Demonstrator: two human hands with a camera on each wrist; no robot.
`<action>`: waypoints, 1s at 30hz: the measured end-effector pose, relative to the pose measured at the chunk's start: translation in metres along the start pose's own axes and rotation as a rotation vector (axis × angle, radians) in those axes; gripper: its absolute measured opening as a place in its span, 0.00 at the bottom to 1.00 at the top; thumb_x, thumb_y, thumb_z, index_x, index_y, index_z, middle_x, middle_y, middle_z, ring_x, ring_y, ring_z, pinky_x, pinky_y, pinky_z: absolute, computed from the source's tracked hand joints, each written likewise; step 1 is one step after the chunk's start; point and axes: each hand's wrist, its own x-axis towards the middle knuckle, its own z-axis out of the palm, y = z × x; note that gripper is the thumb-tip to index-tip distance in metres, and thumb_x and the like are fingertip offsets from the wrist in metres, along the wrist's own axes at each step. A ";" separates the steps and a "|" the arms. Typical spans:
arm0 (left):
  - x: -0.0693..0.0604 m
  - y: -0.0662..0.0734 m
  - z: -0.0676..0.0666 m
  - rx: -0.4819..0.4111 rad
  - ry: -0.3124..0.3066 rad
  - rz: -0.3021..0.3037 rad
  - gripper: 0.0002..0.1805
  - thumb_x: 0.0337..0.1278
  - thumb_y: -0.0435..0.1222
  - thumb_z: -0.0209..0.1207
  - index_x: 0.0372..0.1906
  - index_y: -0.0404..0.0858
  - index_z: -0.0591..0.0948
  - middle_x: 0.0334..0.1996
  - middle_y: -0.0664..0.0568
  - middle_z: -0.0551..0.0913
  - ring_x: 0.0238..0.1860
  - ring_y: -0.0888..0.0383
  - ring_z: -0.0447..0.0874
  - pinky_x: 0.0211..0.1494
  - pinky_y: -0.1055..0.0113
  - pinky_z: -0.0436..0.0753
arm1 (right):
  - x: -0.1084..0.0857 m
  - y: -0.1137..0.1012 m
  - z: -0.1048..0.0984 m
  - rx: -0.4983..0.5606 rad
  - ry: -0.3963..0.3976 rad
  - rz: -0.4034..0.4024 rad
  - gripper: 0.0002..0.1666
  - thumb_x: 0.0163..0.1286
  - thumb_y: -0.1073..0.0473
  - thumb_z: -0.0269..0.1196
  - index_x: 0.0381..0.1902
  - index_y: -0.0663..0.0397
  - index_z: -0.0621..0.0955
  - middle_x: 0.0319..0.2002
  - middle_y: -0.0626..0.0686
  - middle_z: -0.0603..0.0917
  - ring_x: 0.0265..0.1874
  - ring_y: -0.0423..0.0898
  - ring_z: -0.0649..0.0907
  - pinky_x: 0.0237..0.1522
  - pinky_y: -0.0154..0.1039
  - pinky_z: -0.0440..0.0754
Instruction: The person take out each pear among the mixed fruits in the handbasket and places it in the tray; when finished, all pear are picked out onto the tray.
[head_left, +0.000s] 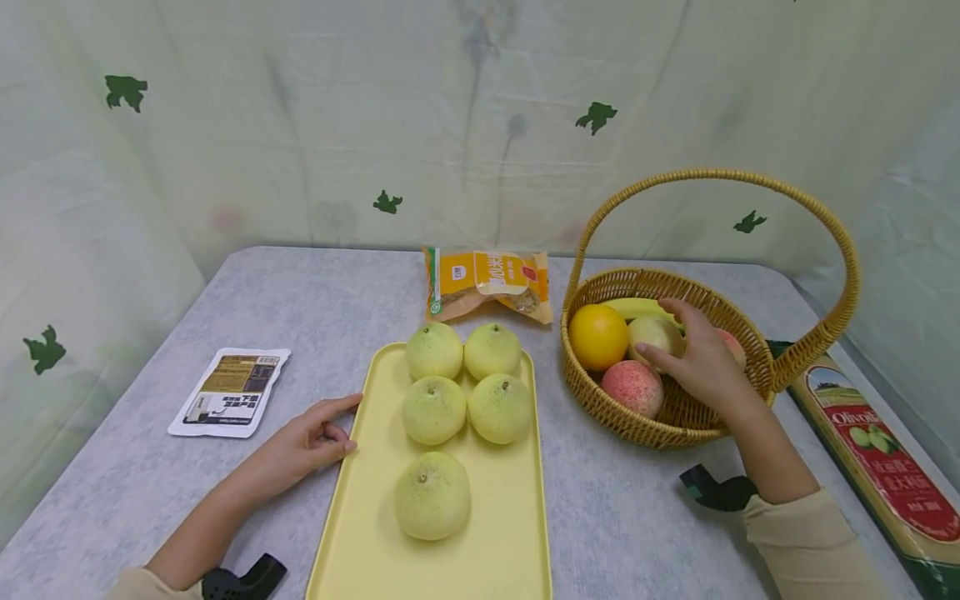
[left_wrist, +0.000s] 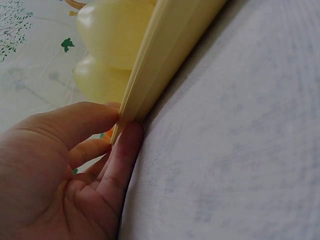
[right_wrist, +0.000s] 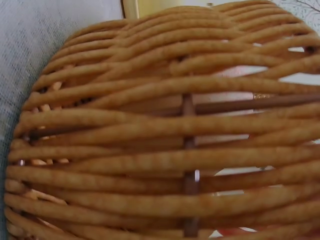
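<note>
My left hand touches the left rim of a yellow tray with its fingertips. The left wrist view shows fingers against the tray's outer edge, close to the table. Several pale yellow-green round fruits lie on the tray. My right hand reaches into a wicker basket and holds a pale green fruit between thumb and fingers. Around it lie an orange, a reddish peach, and a banana. Basket weave hides this hand in the right wrist view.
An orange food packet lies behind the tray. On the left is a white-edged flat pouch. A long green and red olive oil package lies right of the basket, whose tall handle arches above it.
</note>
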 end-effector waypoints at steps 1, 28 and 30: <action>0.000 0.000 0.000 0.000 0.000 -0.002 0.31 0.57 0.29 0.55 0.64 0.27 0.58 0.39 0.39 0.68 0.34 0.62 0.74 0.35 0.72 0.73 | 0.001 0.000 -0.001 -0.006 -0.006 0.000 0.47 0.58 0.43 0.61 0.66 0.62 0.55 0.63 0.63 0.58 0.60 0.60 0.58 0.55 0.60 0.57; 0.001 0.000 0.000 0.005 0.002 -0.020 0.32 0.57 0.30 0.56 0.65 0.29 0.58 0.40 0.40 0.68 0.34 0.61 0.74 0.36 0.72 0.73 | 0.023 0.009 -0.012 -0.150 -0.238 0.031 0.48 0.58 0.37 0.58 0.63 0.65 0.57 0.53 0.67 0.69 0.43 0.57 0.71 0.42 0.52 0.70; 0.001 0.000 0.000 0.006 0.003 -0.019 0.32 0.57 0.30 0.56 0.65 0.29 0.58 0.40 0.40 0.68 0.34 0.61 0.74 0.36 0.72 0.73 | 0.024 0.009 -0.012 -0.165 -0.249 0.039 0.49 0.57 0.36 0.59 0.63 0.64 0.58 0.51 0.66 0.71 0.42 0.57 0.71 0.40 0.50 0.70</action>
